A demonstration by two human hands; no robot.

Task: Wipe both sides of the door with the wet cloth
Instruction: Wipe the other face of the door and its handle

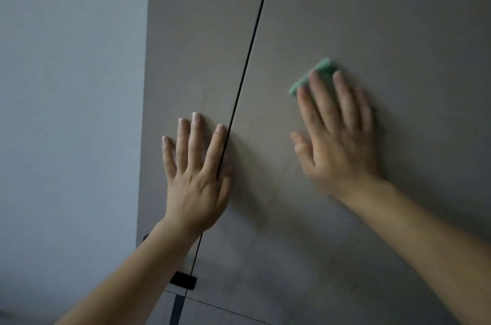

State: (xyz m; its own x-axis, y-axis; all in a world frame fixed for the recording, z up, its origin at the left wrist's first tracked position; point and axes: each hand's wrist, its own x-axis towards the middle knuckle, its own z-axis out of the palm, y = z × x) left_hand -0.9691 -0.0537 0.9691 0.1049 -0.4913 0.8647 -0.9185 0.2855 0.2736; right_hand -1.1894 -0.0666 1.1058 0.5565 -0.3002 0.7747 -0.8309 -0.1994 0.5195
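Observation:
A grey-brown door (385, 19) fills the right of the view, shut against a narrower panel (191, 45) along a thin dark gap. My right hand (337, 136) lies flat on the door with straight fingers, pressing a green cloth (322, 68) against it; only the cloth's upper edge shows past my fingertips. The hand is blurred. My left hand (198, 178) rests flat, fingers spread, on the narrower panel, with its forefinger along the gap.
A pale grey wall (66, 112) stands to the left of the panels. A black handle (183, 281) sits low on the gap under my left forearm, with a dark vertical strip and a horizontal seam below it.

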